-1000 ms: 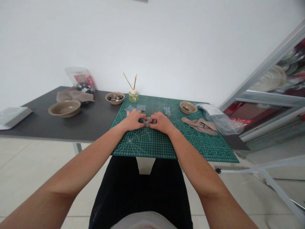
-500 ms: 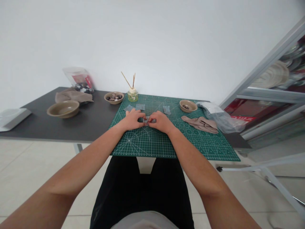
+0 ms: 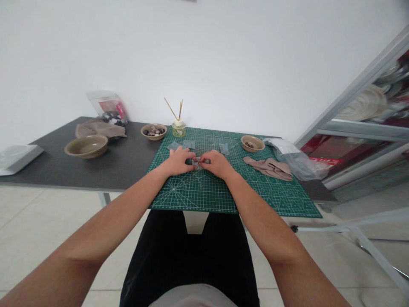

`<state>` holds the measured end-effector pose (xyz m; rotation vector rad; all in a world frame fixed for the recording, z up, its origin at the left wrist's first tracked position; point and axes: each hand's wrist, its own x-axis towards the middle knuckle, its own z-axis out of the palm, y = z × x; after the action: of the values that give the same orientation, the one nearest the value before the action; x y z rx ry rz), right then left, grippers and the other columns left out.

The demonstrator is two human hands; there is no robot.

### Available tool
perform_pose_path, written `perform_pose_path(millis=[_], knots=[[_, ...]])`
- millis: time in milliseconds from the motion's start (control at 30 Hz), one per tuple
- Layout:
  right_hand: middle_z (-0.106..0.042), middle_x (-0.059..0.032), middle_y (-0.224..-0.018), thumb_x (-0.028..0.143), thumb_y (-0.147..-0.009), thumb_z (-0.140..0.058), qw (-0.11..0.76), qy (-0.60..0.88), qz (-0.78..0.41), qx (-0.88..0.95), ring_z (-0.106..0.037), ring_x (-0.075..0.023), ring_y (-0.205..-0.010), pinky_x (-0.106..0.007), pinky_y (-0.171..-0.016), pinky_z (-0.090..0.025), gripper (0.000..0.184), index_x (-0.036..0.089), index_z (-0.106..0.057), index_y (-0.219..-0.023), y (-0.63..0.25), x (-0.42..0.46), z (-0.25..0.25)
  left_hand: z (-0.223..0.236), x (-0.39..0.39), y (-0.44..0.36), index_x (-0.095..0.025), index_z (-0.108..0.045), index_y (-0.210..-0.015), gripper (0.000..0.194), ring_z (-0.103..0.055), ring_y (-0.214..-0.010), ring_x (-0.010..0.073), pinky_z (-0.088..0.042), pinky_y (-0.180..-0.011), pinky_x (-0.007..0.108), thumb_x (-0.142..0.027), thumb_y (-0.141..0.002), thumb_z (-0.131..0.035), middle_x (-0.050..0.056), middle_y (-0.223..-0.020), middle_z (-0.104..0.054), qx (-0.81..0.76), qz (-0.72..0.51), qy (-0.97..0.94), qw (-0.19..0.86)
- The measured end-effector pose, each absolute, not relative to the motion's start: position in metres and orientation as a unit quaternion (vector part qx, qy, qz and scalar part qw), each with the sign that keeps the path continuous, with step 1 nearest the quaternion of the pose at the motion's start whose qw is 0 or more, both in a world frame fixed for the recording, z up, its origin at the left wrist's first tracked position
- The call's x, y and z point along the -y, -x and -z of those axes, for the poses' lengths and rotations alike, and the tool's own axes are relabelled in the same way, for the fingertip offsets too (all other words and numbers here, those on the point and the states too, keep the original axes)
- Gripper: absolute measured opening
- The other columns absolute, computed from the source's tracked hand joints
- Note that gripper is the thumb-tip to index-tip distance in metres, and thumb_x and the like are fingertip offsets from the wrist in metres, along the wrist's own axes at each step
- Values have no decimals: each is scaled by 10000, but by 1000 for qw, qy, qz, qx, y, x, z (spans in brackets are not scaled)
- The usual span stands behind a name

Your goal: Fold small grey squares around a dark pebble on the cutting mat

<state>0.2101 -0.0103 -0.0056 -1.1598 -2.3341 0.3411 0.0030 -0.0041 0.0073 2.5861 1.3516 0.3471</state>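
Between my two hands, low over the green cutting mat [image 3: 191,192], is a small clear plastic bag [image 3: 198,163], mostly covered by fingers. My left hand [image 3: 179,163] pinches its left side with thumb and forefinger. From the other side, the closed fingertips of my right hand [image 3: 217,163] grip it near the top. Whether anything lies inside the bag is too small to tell. Similar flat bags lie just beyond my hands: one bag [image 3: 189,144] behind my left hand and another bag [image 3: 224,148] behind my right.
A bowl of pebbles [image 3: 154,132] and a reed diffuser [image 3: 179,128] stand at the back left. To the right are a bowl [image 3: 252,143] holding a few stones, a brown cloth [image 3: 269,167] and a plastic bag [image 3: 297,160]. Another bowl [image 3: 86,147] sits left, near a jar [image 3: 110,108].
My fingers have shifted slightly on the small bag, the right fingertips a little higher. Nothing else has moved; the view has tilted very slightly.
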Motion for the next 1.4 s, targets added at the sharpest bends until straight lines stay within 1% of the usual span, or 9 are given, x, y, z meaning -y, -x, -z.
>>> perform_pose_path(millis=[167, 367, 467, 600, 733, 900, 1100, 1200, 1400], knots=[[-658, -10, -783, 209, -814, -701, 266, 425, -112, 858, -537, -166, -806, -308, -824, -366, 74, 190, -687, -744, -208, 9, 9, -6, 3, -3, -236, -689, -958, 328, -461, -1010, 303, -307, -832, 418, -515, -802, -614, 72, -959, -583, -457, -119, -876, 101], [-620, -9, -735, 199, -750, -732, 271, 445, -88, 849, -515, -174, -775, -298, -773, -374, 107, 188, -654, -676, -209, 14, 5, -6, 2, -2, -239, -686, -957, 318, -462, -1017, 306, -303, -822, 415, -509, -800, -624, 68, -964, -591, -461, -119, -873, 103], [-658, 1, -740, 191, -771, -725, 263, 418, -109, 862, -542, -160, -765, -304, -807, -374, 104, 192, -675, -680, -210, 15, 3, -5, 2, -2, -238, -689, -961, 326, -459, -1017, 306, -305, -828, 414, -515, -800, -627, 68, -959, -591, -460, -120, -874, 103], [-705, 5, -797, 229, -829, -709, 253, 391, -135, 874, -582, -152, -793, -320, -861, -358, 85, 200, -714, -749, -209, 11, 4, -6, 2, -2, -237, -690, -960, 333, -460, -1007, 302, -311, -831, 414, -525, -808, -618, 69, -953, -586, -455, -121, -876, 105], [-686, -15, -794, 236, -827, -706, 260, 428, -113, 858, -550, -173, -813, -312, -825, -365, 87, 190, -707, -753, -207, 9, 7, -6, 3, -2, -237, -685, -955, 309, -461, -1001, 299, -313, -832, 416, -502, -809, -619, 67, -949, -587, -454, -116, -878, 104], [-628, -18, -743, 208, -765, -722, 271, 461, -85, 841, -520, -180, -788, -292, -756, -366, 98, 185, -659, -694, -208, 13, 6, -6, 2, -2, -234, -686, -952, 310, -461, -1000, 297, -316, -830, 410, -496, -797, -632, 65, -955, -591, -457, -119, -875, 104], [-683, 11, -751, 227, -814, -709, 256, 401, -133, 869, -556, -146, -741, -299, -821, -360, 85, 190, -696, -739, -207, 11, 6, -5, 2, -2, -234, -686, -951, 327, -458, -1018, 304, -308, -825, 417, -518, -803, -619, 66, -953, -593, -454, -119, -876, 106], [-685, -4, -770, 254, -828, -705, 260, 424, -119, 860, -553, -160, -776, -303, -810, -358, 97, 193, -705, -753, -206, 10, 7, -7, 3, -2, -237, -681, -953, 328, -461, -1018, 303, -306, -825, 419, -523, -809, -611, 62, -955, -590, -455, -116, -876, 105], [-628, -23, -752, 218, -766, -721, 258, 463, -68, 845, -521, -185, -803, -294, -760, -360, 104, 183, -652, -695, -206, 13, 6, -9, 3, -2, -231, -682, -957, 319, -464, -1014, 302, -310, -829, 414, -502, -798, -625, 65, -964, -594, -461, -111, -874, 107]])
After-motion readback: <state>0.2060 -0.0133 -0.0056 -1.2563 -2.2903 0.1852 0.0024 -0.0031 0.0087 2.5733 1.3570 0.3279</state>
